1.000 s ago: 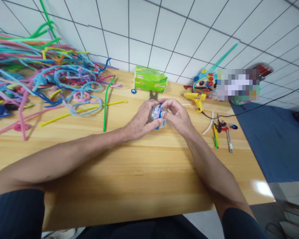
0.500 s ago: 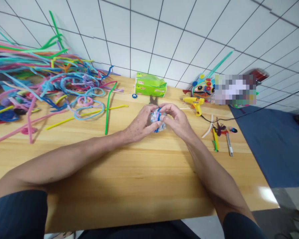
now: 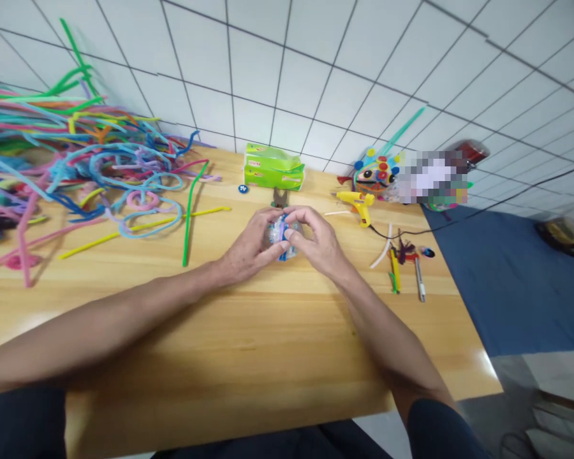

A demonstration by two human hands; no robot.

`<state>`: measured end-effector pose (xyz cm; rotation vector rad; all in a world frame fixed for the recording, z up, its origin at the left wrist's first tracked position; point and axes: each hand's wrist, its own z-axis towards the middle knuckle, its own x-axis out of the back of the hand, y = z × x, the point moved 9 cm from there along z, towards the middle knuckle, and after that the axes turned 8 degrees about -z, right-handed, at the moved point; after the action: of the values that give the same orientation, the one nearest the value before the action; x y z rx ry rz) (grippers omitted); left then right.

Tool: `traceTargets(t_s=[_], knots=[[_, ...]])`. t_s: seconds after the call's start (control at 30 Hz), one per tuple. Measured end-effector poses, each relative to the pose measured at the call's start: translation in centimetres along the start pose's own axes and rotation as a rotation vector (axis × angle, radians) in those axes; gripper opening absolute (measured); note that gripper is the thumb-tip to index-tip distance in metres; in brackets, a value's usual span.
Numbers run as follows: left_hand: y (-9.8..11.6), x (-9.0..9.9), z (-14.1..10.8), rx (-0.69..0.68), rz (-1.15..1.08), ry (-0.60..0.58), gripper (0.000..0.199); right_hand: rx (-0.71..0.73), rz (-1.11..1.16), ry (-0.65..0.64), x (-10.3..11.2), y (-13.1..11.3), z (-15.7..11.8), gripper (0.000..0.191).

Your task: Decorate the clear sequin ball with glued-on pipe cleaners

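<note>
A small clear plastic piece [image 3: 282, 231] with blue and lilac strips across it sits between my two hands, over the middle of the table. My left hand [image 3: 246, 248] grips its left side, thumb along the near edge. From the right, my right hand [image 3: 318, 242] closes on it, with the thumb pressed on the strips and the index finger curled over the top. Fingers cover much of the piece. Just behind it lie pliers [image 3: 280, 196], jaws pointing away and handles mostly hidden.
Colourful pipe cleaners [image 3: 115, 156] pile up at left, with a green one [image 3: 189, 213] nearer. A green tissue pack [image 3: 273, 171] and a blue button [image 3: 243, 189] lie behind. Rightward are a yellow glue gun [image 3: 360, 204] with cord, a fish-like craft [image 3: 375, 172] and a pen [image 3: 420, 279].
The view has swung slightly right, so everything sits further left in the picture. Both hands keep their hold on the plastic piece, with only slight finger shifts.
</note>
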<state>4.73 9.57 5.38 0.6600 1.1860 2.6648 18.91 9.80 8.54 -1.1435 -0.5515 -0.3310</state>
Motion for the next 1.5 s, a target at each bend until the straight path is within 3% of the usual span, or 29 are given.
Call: traceTargets(t_s=[0.33, 0.87, 1.33, 1.4, 1.5], knots=[[-0.4, -0.3, 0.3, 0.001, -0.026, 0.003, 0.050, -0.082, 0.147, -0.017, -0.1, 1.7, 0.2, 0.017], [-0.2, -0.4, 0.6, 0.017, -0.048, 0.001, 0.047, -0.154, 0.126, 0.070, 0.1, 2.2, -0.3, 0.022], [-1.0, -0.4, 0.0, -0.030, -0.002, -0.001, 0.059, -0.100, 0.131, 0.116, -0.5, 1.9, 0.2, 0.020], [-1.5, -0.4, -0.1, -0.010, -0.007, -0.003, 0.056, -0.138, 0.129, 0.159, 0.7, 2.8, 0.3, 0.023], [-2.3, -0.1, -0.2, 0.025, -0.027, 0.034, 0.054, -0.231, -0.015, 0.407, 5.9, 5.5, -0.9, 0.029]])
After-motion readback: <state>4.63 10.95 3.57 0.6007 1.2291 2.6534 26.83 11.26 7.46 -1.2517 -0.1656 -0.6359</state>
